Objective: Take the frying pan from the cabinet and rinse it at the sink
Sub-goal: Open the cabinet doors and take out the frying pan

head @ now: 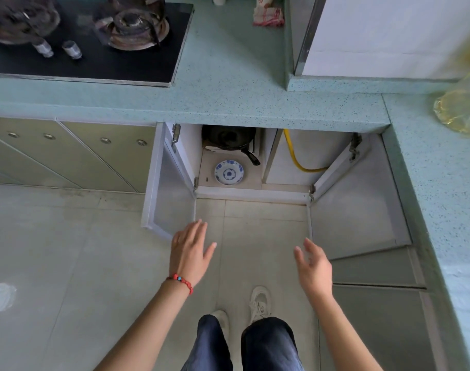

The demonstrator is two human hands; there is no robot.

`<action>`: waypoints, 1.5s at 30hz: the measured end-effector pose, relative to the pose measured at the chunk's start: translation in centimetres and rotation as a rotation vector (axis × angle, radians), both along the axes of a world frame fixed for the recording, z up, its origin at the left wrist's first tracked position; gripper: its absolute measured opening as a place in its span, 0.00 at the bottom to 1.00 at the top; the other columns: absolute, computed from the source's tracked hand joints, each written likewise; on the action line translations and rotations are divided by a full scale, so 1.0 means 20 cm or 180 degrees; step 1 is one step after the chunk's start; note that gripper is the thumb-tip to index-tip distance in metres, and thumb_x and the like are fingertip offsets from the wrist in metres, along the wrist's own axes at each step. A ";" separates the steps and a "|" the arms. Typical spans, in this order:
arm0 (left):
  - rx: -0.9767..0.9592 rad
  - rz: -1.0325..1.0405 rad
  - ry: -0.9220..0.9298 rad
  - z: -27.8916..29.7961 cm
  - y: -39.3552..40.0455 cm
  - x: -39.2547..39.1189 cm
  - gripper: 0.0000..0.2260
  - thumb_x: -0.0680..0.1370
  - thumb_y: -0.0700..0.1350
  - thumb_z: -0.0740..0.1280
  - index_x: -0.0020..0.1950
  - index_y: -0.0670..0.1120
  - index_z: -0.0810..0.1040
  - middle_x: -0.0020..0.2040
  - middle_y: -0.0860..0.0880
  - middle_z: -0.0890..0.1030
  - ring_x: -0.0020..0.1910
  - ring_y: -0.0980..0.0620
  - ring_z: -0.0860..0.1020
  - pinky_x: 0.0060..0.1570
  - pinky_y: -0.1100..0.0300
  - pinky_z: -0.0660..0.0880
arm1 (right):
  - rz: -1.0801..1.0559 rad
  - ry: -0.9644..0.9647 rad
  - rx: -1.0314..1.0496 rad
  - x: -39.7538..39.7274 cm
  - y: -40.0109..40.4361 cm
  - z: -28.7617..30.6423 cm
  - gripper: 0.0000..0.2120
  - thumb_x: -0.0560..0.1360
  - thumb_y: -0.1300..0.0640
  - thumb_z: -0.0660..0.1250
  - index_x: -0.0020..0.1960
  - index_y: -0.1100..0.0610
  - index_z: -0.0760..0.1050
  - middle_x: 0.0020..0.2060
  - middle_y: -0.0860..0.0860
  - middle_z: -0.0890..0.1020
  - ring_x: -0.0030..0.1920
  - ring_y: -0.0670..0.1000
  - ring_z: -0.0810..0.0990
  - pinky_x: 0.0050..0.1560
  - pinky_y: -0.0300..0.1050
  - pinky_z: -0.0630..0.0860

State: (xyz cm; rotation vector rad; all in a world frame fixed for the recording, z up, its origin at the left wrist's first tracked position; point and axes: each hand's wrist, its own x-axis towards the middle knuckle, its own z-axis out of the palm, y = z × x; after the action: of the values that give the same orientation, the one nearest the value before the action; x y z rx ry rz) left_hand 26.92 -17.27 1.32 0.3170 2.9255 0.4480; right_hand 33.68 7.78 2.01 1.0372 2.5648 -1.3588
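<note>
A black frying pan lies at the back of the open under-counter cabinet, its handle pointing front right; the counter edge hides its far part. A blue-and-white plate sits in front of it on the cabinet floor. Both cabinet doors stand open: the left door and the right door. My left hand, with a red bead bracelet at the wrist, hovers near the left door's lower edge, fingers straight. My right hand hovers beside the right door, fingers relaxed. Both hands hold nothing. No sink is in view.
A teal speckled countertop runs above the cabinet and turns down the right side. A black gas stove sits at upper left. A yellow hose curves inside the cabinet's right part. An oil bottle stands at right. My feet stand on the tiled floor.
</note>
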 end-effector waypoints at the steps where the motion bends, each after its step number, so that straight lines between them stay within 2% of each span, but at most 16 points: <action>1: -0.0074 -0.0109 -0.0064 0.00 0.03 0.02 0.23 0.74 0.55 0.55 0.57 0.40 0.77 0.56 0.41 0.81 0.54 0.43 0.80 0.50 0.48 0.77 | 0.0345 -0.0066 0.0222 0.00 -0.03 -0.01 0.21 0.76 0.54 0.63 0.67 0.61 0.68 0.64 0.58 0.74 0.65 0.57 0.71 0.63 0.49 0.68; 4: -0.0219 -0.0201 -0.0432 -0.01 0.09 0.04 0.30 0.78 0.58 0.43 0.59 0.41 0.77 0.57 0.43 0.81 0.56 0.45 0.80 0.51 0.48 0.78 | 0.1008 -0.0239 0.0577 -0.05 -0.04 -0.02 0.24 0.77 0.51 0.60 0.70 0.59 0.64 0.68 0.56 0.71 0.68 0.56 0.67 0.63 0.49 0.68; 7: -0.0367 -0.0162 -0.0618 -0.05 0.14 0.00 0.33 0.78 0.59 0.39 0.58 0.41 0.78 0.56 0.44 0.82 0.55 0.45 0.80 0.51 0.49 0.77 | 0.1405 -0.0303 0.0779 -0.14 0.01 -0.05 0.25 0.78 0.49 0.57 0.71 0.59 0.61 0.70 0.55 0.68 0.70 0.55 0.65 0.66 0.48 0.65; 12: -0.0495 -0.0073 -0.0643 -0.16 0.27 -0.16 0.33 0.78 0.59 0.39 0.59 0.41 0.77 0.56 0.44 0.82 0.55 0.46 0.81 0.51 0.50 0.78 | 0.1746 -0.0408 0.0910 -0.36 0.15 -0.15 0.26 0.78 0.47 0.54 0.72 0.58 0.59 0.71 0.54 0.67 0.70 0.55 0.65 0.67 0.48 0.64; 16: -0.0487 -0.0045 -0.0541 -0.27 0.35 -0.36 0.33 0.78 0.59 0.39 0.59 0.41 0.76 0.56 0.44 0.82 0.55 0.45 0.80 0.52 0.49 0.77 | 0.1882 -0.0484 0.1013 -0.57 0.22 -0.29 0.26 0.79 0.48 0.54 0.72 0.59 0.59 0.71 0.55 0.67 0.70 0.55 0.65 0.66 0.49 0.65; 19: -0.0484 -0.0022 -0.0505 -0.40 0.38 -0.54 0.29 0.78 0.58 0.45 0.59 0.40 0.76 0.56 0.43 0.82 0.56 0.45 0.80 0.52 0.48 0.77 | 0.1998 -0.0493 0.1104 -0.74 0.24 -0.42 0.29 0.76 0.45 0.51 0.72 0.60 0.60 0.70 0.57 0.68 0.70 0.57 0.65 0.67 0.50 0.64; 22: -0.0522 -0.0039 -0.0516 -0.59 0.39 -0.71 0.27 0.74 0.58 0.53 0.60 0.40 0.76 0.57 0.43 0.82 0.56 0.44 0.80 0.53 0.47 0.76 | 0.2037 -0.0481 0.1176 -0.92 0.25 -0.61 0.30 0.75 0.44 0.49 0.72 0.60 0.60 0.70 0.57 0.68 0.71 0.57 0.64 0.68 0.49 0.63; 29: -0.0696 -0.0269 -0.0395 -1.14 0.40 -1.14 0.33 0.78 0.59 0.40 0.60 0.40 0.76 0.56 0.43 0.82 0.56 0.45 0.80 0.55 0.48 0.75 | 0.2007 -0.0249 0.1372 -1.37 0.24 -1.19 0.27 0.79 0.46 0.53 0.72 0.61 0.59 0.70 0.58 0.67 0.71 0.58 0.64 0.69 0.51 0.61; 32: -0.0717 -0.0286 -0.0204 -1.39 0.43 -1.30 0.27 0.77 0.58 0.49 0.59 0.40 0.76 0.55 0.42 0.82 0.55 0.44 0.80 0.53 0.48 0.77 | 0.1971 0.0019 0.1555 -1.56 0.25 -1.44 0.31 0.75 0.42 0.48 0.68 0.63 0.65 0.66 0.61 0.73 0.67 0.61 0.69 0.65 0.54 0.67; 36: -0.0699 -0.0386 0.0037 -1.72 0.47 -1.50 0.25 0.73 0.57 0.54 0.57 0.40 0.77 0.54 0.43 0.82 0.53 0.45 0.81 0.52 0.51 0.77 | 0.1923 0.0365 0.1662 -1.79 0.29 -1.79 0.25 0.74 0.49 0.57 0.63 0.67 0.70 0.59 0.64 0.77 0.60 0.65 0.76 0.58 0.57 0.74; 38: -0.0644 -0.0359 0.0146 -1.88 0.50 -1.60 0.25 0.73 0.57 0.54 0.57 0.40 0.77 0.54 0.43 0.82 0.54 0.45 0.80 0.52 0.51 0.77 | 0.1948 0.0489 0.1700 -1.90 0.31 -1.95 0.24 0.74 0.51 0.59 0.64 0.67 0.69 0.59 0.65 0.77 0.60 0.65 0.75 0.58 0.57 0.74; 42: -0.0367 -0.0309 0.0399 -2.13 0.57 -1.75 0.25 0.75 0.56 0.56 0.62 0.39 0.74 0.60 0.41 0.79 0.60 0.43 0.77 0.58 0.49 0.73 | 0.1977 0.0672 0.1876 -2.12 0.33 -2.18 0.24 0.77 0.52 0.60 0.67 0.65 0.65 0.64 0.63 0.73 0.64 0.63 0.71 0.62 0.54 0.70; 44: -0.0281 -0.0188 0.0482 -2.21 0.60 -1.81 0.28 0.73 0.58 0.51 0.61 0.40 0.75 0.59 0.42 0.79 0.59 0.44 0.77 0.58 0.50 0.73 | 0.1929 0.0711 0.1841 -2.23 0.31 -2.25 0.25 0.78 0.51 0.59 0.69 0.63 0.63 0.66 0.62 0.71 0.67 0.61 0.68 0.64 0.54 0.68; 45: -0.0172 -0.0121 0.0437 -2.24 0.61 -1.83 0.30 0.72 0.59 0.48 0.64 0.40 0.72 0.62 0.42 0.77 0.62 0.44 0.75 0.61 0.50 0.70 | 0.1915 0.0719 0.1775 -2.28 0.30 -2.27 0.25 0.78 0.50 0.58 0.70 0.63 0.61 0.68 0.61 0.70 0.68 0.60 0.67 0.65 0.53 0.67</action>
State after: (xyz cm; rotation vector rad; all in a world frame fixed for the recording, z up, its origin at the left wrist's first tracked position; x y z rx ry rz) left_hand -9.63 -5.14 -43.49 0.4106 3.0521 0.3546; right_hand -11.99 13.71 -43.43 0.0745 3.1260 -0.6540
